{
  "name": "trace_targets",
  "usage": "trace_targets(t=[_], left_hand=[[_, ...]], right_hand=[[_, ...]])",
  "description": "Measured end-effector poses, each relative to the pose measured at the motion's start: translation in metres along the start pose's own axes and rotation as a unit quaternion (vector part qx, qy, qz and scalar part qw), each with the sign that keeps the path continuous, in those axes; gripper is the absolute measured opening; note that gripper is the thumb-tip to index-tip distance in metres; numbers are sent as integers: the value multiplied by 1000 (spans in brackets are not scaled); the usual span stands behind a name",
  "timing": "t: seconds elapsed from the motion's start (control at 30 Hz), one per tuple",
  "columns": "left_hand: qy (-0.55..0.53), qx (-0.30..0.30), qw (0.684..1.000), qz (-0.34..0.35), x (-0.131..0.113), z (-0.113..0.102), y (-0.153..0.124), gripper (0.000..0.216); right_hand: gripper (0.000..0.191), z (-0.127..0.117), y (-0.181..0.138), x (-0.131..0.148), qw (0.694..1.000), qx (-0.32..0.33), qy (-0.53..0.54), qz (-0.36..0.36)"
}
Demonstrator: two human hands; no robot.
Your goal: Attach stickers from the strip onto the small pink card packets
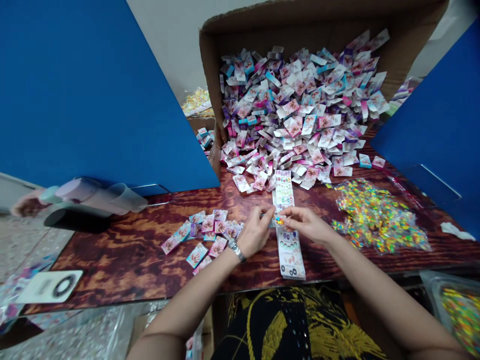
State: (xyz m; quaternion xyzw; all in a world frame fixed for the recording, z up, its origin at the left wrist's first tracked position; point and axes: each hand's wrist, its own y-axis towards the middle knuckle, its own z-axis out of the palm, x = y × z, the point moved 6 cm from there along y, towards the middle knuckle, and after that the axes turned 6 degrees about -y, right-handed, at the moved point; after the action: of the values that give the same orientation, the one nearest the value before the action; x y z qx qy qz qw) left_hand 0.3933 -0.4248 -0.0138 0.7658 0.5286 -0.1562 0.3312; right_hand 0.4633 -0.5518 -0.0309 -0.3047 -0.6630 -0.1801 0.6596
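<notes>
My left hand point(254, 233), a watch on its wrist, and my right hand point(305, 223) meet over a long white sticker strip point(287, 225) lying on the wooden table point(123, 255). Both pinch a small clear packet with coloured bits point(278, 219) between the fingertips, just above the strip. A small group of pink and blue printed cards point(204, 235) lies to the left of my left hand.
A tipped cardboard box point(210, 55) spills a large heap of the same cards point(296, 110) onto the table's far side. A pile of clear packets with coloured pieces point(378, 217) lies right. Blue partitions point(86, 90) stand on both sides. A tape roll point(63, 286) sits front left.
</notes>
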Motion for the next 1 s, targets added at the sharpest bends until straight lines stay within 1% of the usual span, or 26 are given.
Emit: trace_targets(t=[0.07, 0.13, 0.2, 0.27, 0.33, 0.4, 0.5, 0.57, 0.63, 0.7, 0.8, 0.87, 0.9, 0.93, 0.97, 1.0], left_hand=[[42, -10, 999, -8, -3, -1, 0, 56], [105, -8, 994, -22, -7, -1, 1, 52], [169, 3, 985, -30, -12, -1, 2, 48], [216, 7, 976, -24, -18, 1, 3, 44], [241, -2, 970, -15, -21, 2, 4, 41], [249, -12, 968, -8, -22, 4, 4, 39], [245, -14, 969, 4, -20, 6, 3, 38], [244, -13, 970, 8, -20, 6, 3, 38], [249, -12, 968, 8, -20, 6, 2, 38], [256, -8, 967, 7, -21, 6, 1, 38], [268, -4, 963, 10, -24, 5, 1, 36], [274, -3, 962, 14, -25, 5, 1, 35], [275, -3, 961, 15, -25, 5, 0, 35], [273, -2, 962, 15, -25, 5, 0, 35], [268, -2, 963, 15, -25, 5, -1, 36], [260, -2, 965, 16, -25, 5, -1, 37]], right_hand=[[28, 0, -2, 2, 1000, -10, -23, -11], [23, -2, -5, 8, 995, -50, -87, -31], [16, -2, -9, 18, 977, -98, -178, -57], [10, 2, -12, 26, 959, -128, -239, -78], [8, 5, -12, 27, 956, -142, -245, -79], [11, 6, -11, 23, 961, -150, -221, -68], [13, 9, -8, 19, 964, -125, -224, -73], [10, 11, -8, 22, 945, -122, -287, -98], [10, 13, -11, 28, 905, -147, -380, -119], [10, 17, -13, 34, 861, -167, -463, -126], [15, 23, -12, 38, 816, -167, -541, -120], [22, 20, -11, 39, 789, -177, -575, -125], [26, 17, -10, 40, 781, -185, -583, -132], [30, 14, -9, 39, 782, -185, -579, -142], [32, 11, -8, 38, 795, -174, -561, -153], [32, 9, -6, 35, 816, -153, -533, -162]])
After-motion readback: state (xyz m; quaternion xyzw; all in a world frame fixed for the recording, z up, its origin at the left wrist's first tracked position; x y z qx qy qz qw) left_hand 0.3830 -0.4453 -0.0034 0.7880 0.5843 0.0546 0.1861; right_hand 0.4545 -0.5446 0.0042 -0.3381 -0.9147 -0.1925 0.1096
